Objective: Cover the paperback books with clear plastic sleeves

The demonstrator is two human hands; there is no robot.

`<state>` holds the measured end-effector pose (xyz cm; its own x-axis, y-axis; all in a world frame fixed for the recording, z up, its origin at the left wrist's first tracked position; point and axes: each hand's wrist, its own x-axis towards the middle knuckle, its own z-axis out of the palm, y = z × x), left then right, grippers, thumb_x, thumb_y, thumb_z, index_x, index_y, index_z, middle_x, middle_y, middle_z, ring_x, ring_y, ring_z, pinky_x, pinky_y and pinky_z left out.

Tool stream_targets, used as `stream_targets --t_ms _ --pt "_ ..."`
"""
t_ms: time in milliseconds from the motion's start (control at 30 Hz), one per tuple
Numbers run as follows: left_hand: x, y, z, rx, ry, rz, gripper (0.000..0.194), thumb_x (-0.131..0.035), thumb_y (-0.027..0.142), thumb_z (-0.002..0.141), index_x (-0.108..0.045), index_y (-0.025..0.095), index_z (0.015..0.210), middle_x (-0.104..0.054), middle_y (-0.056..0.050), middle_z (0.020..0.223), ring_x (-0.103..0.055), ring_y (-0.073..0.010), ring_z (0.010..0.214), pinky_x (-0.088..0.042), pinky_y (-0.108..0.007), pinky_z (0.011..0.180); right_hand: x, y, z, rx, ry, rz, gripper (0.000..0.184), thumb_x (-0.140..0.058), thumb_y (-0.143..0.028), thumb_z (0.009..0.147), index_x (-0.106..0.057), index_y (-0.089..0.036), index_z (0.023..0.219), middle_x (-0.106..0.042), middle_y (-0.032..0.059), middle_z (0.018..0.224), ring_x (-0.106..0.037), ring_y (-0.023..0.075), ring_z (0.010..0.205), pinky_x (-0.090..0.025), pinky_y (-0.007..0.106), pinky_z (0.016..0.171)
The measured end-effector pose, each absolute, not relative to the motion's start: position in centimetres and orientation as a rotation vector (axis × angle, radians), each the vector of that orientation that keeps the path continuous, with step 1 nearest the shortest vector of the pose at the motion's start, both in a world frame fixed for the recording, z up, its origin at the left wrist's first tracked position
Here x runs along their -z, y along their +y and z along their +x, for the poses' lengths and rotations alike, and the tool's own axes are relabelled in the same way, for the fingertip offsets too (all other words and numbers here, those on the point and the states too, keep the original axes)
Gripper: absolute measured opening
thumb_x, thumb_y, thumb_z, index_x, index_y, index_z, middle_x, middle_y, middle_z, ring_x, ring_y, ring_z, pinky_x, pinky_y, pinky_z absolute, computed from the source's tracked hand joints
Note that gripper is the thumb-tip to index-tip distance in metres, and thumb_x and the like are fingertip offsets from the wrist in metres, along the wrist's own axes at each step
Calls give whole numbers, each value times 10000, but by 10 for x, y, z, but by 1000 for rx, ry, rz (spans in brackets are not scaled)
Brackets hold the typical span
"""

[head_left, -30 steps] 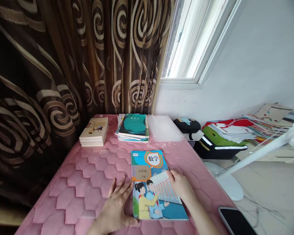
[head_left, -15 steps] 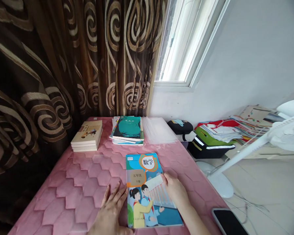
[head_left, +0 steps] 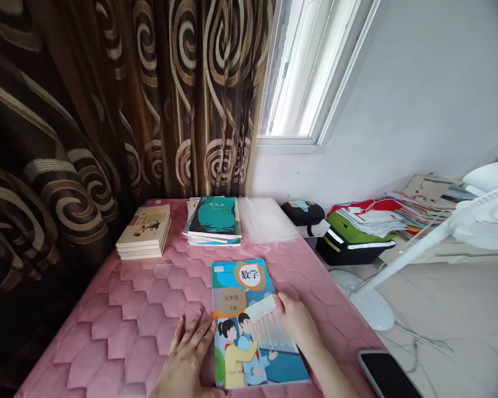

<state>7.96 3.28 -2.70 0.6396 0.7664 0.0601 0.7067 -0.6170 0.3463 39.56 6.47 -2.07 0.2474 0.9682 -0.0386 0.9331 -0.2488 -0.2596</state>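
Note:
A colourful textbook point(head_left: 249, 320) with two cartoon children on its cover lies closed on the pink quilted table cover point(head_left: 141, 320). My left hand point(head_left: 188, 359) lies flat beside the book's left edge, fingers stretched out and touching it. My right hand point(head_left: 299, 323) rests on the book's right edge, fingers curled against the cover; whether they grip it I cannot make out.
A stack of tan books point(head_left: 144, 239) and a pile topped by a dark green book point(head_left: 214, 219) sit at the back, with clear plastic sleeves point(head_left: 265, 220) beside them. A black phone point(head_left: 388, 376) lies at the right corner. A white fan point(head_left: 460, 232), bags and papers stand right.
The view has drifted slightly, so everything sits a little lower and further left. Both hands stay at the textbook's edges; the book has not moved on the cover.

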Motion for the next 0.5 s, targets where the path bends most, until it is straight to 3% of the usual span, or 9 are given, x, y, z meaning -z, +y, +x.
stream_targets --t_ms 233,400,500 --pt "6 29 85 -237 1225 2476 1060 -694 651 661 -189 282 1517 -301 -89 1552 -225 -373 1430 -106 -619 1166 19 65 394 -267 -1841 -2373 367 -293 -361 1004 -616 -225 896 -739 71 826 -688 208 738 -273 273 514" --pt "-13 30 115 -169 1388 2414 734 -498 638 838 -414 229 1442 -308 -137 1543 -208 -360 1437 -77 -641 1161 22 66 397 -278 -1864 -2357 381 -288 -359 1002 -620 -225 873 -740 75 817 -692 220 759 -304 273 532" --pt "-10 31 137 -167 1436 2382 755 -525 622 832 -358 253 1468 -198 -103 1577 -170 -365 1442 -105 -631 1167 23 67 399 -264 -1876 -2338 388 -290 -364 1001 -620 -225 852 -741 80 831 -695 226 778 -331 272 550"
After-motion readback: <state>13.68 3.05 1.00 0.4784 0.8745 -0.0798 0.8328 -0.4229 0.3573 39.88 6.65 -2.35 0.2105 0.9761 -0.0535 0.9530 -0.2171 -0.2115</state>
